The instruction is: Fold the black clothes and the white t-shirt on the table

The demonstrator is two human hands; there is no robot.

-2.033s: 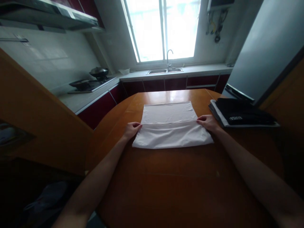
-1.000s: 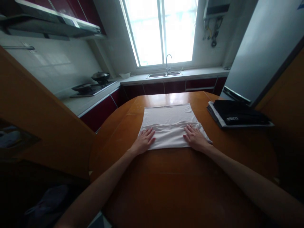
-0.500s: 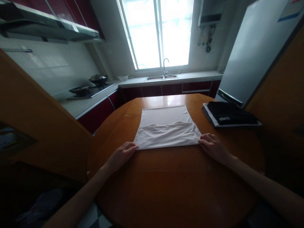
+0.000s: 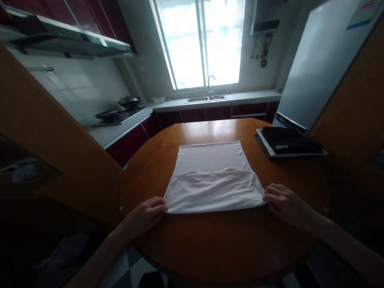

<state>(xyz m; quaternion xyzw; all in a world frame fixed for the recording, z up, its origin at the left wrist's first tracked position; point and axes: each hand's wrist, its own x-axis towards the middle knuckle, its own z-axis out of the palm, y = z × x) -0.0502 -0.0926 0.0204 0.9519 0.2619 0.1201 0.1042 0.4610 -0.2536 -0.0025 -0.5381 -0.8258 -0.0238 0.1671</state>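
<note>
A white garment [image 4: 213, 160], perhaps a shirt, lies on the wooden table [image 4: 222, 244] with its near part folded over onto the rest. The folded part is wrinkled, and its upper edge runs unevenly across the middle. My left hand [image 4: 148, 214] pinches the near left corner of the cloth. At the near right corner, my right hand [image 4: 283, 202] has its fingers closed on the fabric. Between the two hands the near edge is stretched nearly straight.
Folded clothes [image 4: 291, 142], a black one with white lettering on top, are stacked at the table's right. Behind the table run a counter with a sink [image 4: 207, 99] and, leftward, a stove with pans [image 4: 129, 102]. A fridge [image 4: 318, 60] stands at the right.
Both hands have drawn the white garment toward me, and its near edge is closer to the table's front. The hands are a little farther apart. The clothes stack stays put.
</note>
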